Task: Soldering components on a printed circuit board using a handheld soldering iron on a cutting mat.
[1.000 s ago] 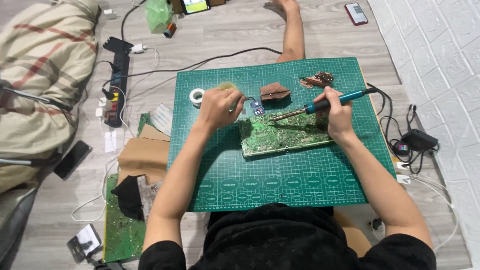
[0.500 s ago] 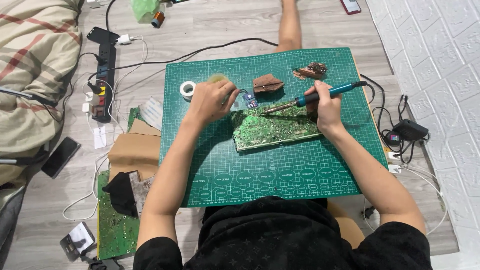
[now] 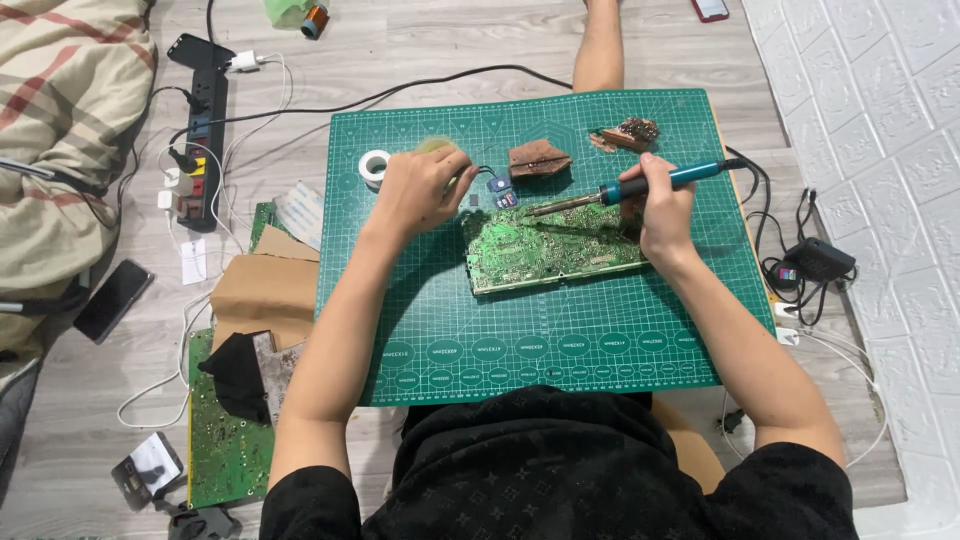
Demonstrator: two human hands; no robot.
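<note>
Hands work over a circuit board on a green cutting mat.
The right hand (image 3: 662, 205) grips the soldering iron (image 3: 640, 187), tip still at the circuit board (image 3: 556, 247); the left hand (image 3: 420, 188), fingers curled closed, has stayed at the board's left end on the cutting mat (image 3: 540, 350).

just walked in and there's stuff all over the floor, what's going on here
A person sits on the floor at a green cutting mat, working on a green circuit board that lies on it. The right hand grips a soldering iron with its tip over the board's top edge. The left hand is closed near the board's left corner, beside a small blue part and a roll of tape. A power strip lies to the left.
</note>
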